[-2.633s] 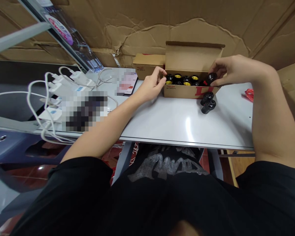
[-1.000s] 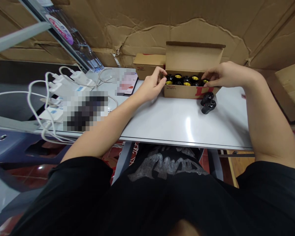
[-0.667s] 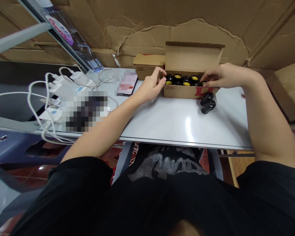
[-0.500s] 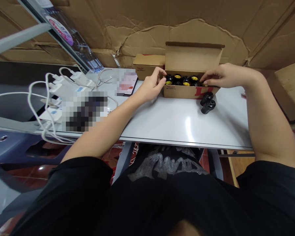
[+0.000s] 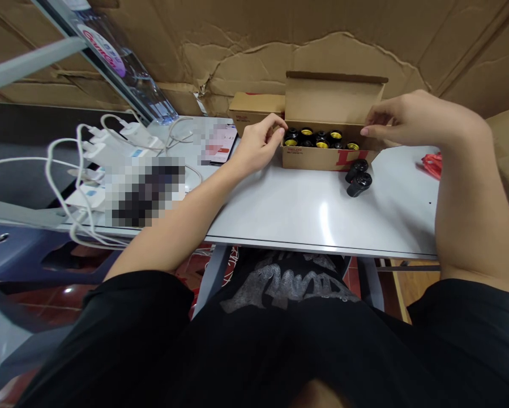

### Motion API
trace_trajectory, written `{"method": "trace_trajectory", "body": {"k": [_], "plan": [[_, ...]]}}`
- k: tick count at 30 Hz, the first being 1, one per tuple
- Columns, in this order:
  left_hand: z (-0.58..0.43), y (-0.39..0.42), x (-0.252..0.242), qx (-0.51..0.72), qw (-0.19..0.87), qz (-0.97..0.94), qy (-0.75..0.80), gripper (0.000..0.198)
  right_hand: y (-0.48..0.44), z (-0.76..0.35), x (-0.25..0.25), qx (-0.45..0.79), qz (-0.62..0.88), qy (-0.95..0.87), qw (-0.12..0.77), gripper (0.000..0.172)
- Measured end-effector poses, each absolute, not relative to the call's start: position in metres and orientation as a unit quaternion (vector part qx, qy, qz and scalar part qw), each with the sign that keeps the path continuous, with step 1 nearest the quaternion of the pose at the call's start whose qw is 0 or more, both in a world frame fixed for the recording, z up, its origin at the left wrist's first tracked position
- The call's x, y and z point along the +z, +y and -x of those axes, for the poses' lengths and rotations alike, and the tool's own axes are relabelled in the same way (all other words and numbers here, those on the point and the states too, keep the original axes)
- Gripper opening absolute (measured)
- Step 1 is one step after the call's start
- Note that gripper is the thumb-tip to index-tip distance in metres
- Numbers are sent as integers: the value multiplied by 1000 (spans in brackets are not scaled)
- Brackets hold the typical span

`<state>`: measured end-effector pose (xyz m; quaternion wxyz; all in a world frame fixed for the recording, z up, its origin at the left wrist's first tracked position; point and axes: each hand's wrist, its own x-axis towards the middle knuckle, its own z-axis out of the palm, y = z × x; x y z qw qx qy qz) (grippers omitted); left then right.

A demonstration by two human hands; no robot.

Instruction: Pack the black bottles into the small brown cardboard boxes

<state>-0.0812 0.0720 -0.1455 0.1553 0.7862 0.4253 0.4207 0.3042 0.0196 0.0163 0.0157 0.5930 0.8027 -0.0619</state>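
An open cardboard box (image 5: 313, 159) with its lid raised holds several black lamp sockets (image 5: 321, 141), some showing brass-coloured screw threads. At the box's left end is my left hand (image 5: 260, 141), its thumb and curled forefinger closed on the edge. My right hand (image 5: 392, 120) hovers over the right end with bent fingers and the thumb apart; nothing shows in it. A socket with its thread facing up (image 5: 353, 147) sits in the right end of the box, below that hand. Two more black sockets, including the nearer one (image 5: 359, 185), lie on the white table in front.
A second, closed cardboard box (image 5: 254, 105) stands behind my left hand. To the left are a phone (image 5: 222, 144), white chargers with tangled cables (image 5: 103, 150) and a clear bottle (image 5: 131, 71). Red plastic (image 5: 432, 165) lies at right on the white table (image 5: 279, 212).
My right hand has lifted up and right, away from the sockets, uncovering the one at the right end. More of the red plastic shows. My left hand has barely moved.
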Motion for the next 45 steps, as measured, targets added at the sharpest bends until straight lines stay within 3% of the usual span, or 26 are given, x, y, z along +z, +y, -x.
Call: {"method": "trace_trajectory", "body": {"k": [5,13,18,23,26,30,36,41,45], "plan": [[80,72,-147,429,145,-786,420,51,-21,-274,23,4,-653,745,137,46],[80,73,-150,425,144,-791,416,42,-23,-258,-32,62,-609,788,68,65],[80,75,-151,421,137,-793,418,40,-19,-257,-43,43,-591,802,71,64],[77,69,-147,428,125,-789,423,38,-28,-243,-30,39,-591,793,139,43],[74,61,-144,436,101,-793,414,41,-32,-236,-24,50,-578,799,156,44],[68,51,-143,474,56,-804,355,57,-28,-238,-25,40,-528,844,82,53],[54,36,-148,431,27,-874,222,73,-23,-250,-12,-87,-362,927,-52,34],[44,30,-158,413,27,-878,241,81,-24,-251,-2,-132,-319,929,-137,42],[43,30,-159,418,38,-869,263,85,-13,-246,-22,-139,-310,926,-162,53]]}}
